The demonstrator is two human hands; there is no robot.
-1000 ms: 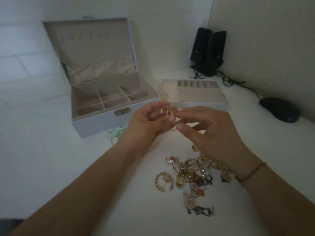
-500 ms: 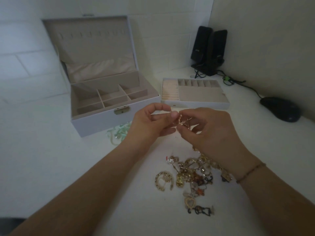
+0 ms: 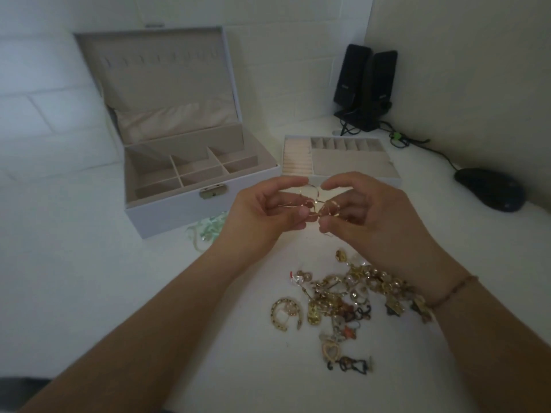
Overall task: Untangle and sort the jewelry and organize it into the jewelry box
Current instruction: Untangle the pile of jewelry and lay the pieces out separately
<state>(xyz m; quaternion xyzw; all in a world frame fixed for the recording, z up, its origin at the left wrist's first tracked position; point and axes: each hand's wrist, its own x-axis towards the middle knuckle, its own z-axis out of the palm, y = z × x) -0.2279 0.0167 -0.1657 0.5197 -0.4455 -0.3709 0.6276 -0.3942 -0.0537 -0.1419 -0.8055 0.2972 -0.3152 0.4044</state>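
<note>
White desk [image 3: 89,293]: both hands, left hand [image 3: 262,216] and right hand [image 3: 372,222], pinch tangled thin gold hoops [image 3: 313,201] (fingers curled) before the open grey jewelry box [image 3: 179,216]; a heap of mixed gold jewelry [image 3: 343,299] lies nearer.

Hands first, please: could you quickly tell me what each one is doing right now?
Left hand: pinching the tangled gold hoops.
Right hand: pinching the same gold hoops from the other side.

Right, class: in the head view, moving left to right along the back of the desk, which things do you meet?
Open jewelry box → removable tray → black speakers → computer mouse.
</note>
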